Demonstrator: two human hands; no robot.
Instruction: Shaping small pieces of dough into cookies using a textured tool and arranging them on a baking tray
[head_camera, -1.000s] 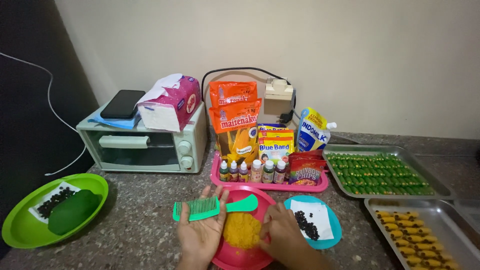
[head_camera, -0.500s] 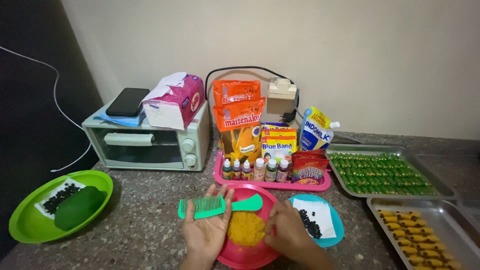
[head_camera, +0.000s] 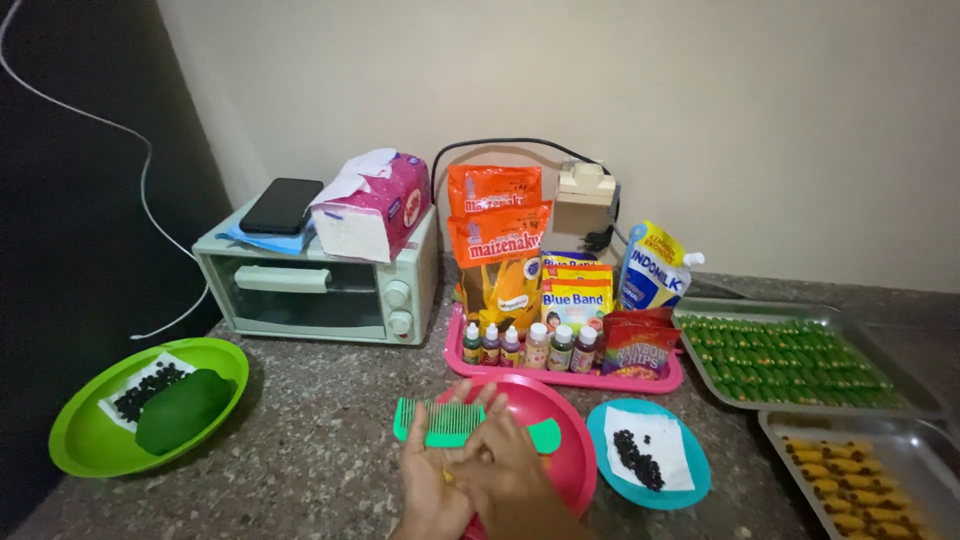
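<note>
Already two trays (head_camera: 800, 350) at right hold shaped pieces. At bottom centre, left hand (head_camera: 432, 480) and right hand (head_camera: 505, 475) press closed together over the red bowl (head_camera: 565, 440), apparently on dough; whether they grip it I cannot tell. More shaping likely remains.

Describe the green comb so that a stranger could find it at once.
Start at the pale green toaster oven and come forward to the pink bowl. The green comb lies across its rim, just above the two hands; it is the only toothed thing there.

Soft, even indoor light falls from above and ahead, leaving the wall (head_camera: 760, 120) bright and the left side nearly black. Shadows on the counter (head_camera: 320, 440) are faint. The metal trays (head_camera: 905, 425) show mild glare. Focus is sharp; the wide lens bends the edges slightly.
</note>
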